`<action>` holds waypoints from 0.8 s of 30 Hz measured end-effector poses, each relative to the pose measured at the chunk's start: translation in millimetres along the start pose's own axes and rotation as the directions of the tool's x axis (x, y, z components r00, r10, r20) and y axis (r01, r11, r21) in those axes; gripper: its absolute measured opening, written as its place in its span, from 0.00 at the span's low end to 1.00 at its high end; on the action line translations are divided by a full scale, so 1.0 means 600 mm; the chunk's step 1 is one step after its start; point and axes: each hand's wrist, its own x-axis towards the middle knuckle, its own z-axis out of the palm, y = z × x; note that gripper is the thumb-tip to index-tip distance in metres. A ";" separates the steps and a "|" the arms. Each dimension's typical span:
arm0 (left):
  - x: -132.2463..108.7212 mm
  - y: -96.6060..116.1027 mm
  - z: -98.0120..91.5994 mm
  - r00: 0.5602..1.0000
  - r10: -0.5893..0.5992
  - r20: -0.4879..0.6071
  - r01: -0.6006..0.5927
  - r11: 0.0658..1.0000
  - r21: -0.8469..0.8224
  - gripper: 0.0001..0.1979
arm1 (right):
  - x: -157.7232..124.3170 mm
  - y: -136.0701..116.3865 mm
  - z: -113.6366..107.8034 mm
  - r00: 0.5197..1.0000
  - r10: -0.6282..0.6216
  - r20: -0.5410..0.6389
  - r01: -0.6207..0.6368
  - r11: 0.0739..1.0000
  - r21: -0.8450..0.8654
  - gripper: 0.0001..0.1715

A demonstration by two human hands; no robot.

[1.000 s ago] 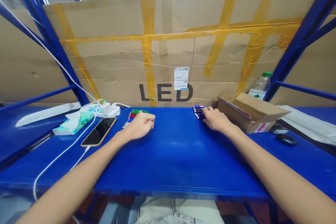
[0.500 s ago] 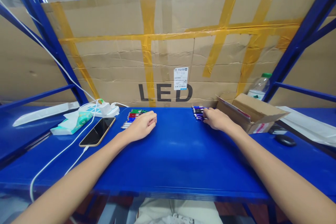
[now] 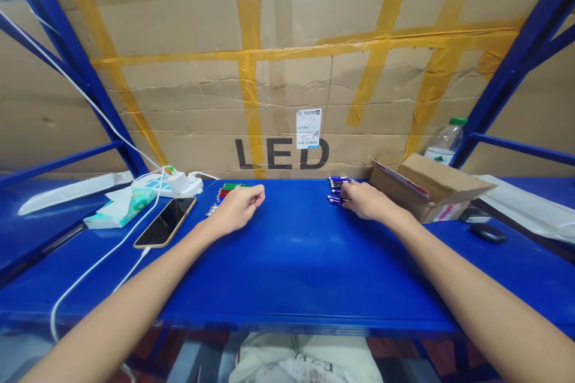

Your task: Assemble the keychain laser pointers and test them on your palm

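My left hand [image 3: 239, 208] is curled into a loose fist, with no object showing in it. It is over the right part of a row of pens [image 3: 227, 191] in green, red, blue and silver, hiding much of them. Across the table, my right hand [image 3: 365, 200] has its fingers closed on the end of a dark blue pen [image 3: 335, 199]. That pen lies slightly nearer to me than a small group of dark blue and black pens [image 3: 336, 180]. My fingers partly cover this group.
An open cardboard box [image 3: 424, 188] stands right of my right hand, near a black mouse [image 3: 488, 233] and a plastic bottle [image 3: 446, 140]. To the left are a phone [image 3: 166, 222], a tissue pack [image 3: 121, 206] and a power strip [image 3: 168, 183] with white cables. Tall cardboard [image 3: 197, 102] stands behind.
My right hand has moved slightly left and nearer to me, and one dark blue pen now lies apart from its group. My left hand stays closed by the coloured pens. The view has tilted slightly.
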 end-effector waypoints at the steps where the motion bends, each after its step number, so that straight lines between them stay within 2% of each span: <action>1: 0.000 0.002 -0.001 1.000 0.005 0.001 -0.005 1.000 -0.005 0.11 | 0.001 0.001 0.000 1.000 0.003 0.001 -0.003 1.000 -0.005 0.12; 6: 0.000 0.009 -0.003 0.998 0.059 0.023 -0.059 0.998 -0.017 0.12 | 0.002 0.006 -0.001 1.000 0.030 0.002 -0.030 0.999 -0.040 0.14; 10: -0.001 0.010 -0.001 0.999 0.037 0.014 -0.037 0.999 0.003 0.11 | -0.002 0.004 -0.005 0.999 0.042 0.005 -0.042 0.997 -0.061 0.14; 18: -0.004 0.005 0.007 0.998 -0.001 0.063 0.000 1.000 0.018 0.11 | -0.010 0.003 -0.011 0.993 0.116 -0.007 -0.116 0.989 -0.087 0.18; 24: -0.003 0.003 0.004 0.995 0.064 0.079 -0.066 0.998 0.022 0.13 | -0.008 0.000 -0.009 0.998 0.056 -0.016 -0.057 0.996 -0.075 0.22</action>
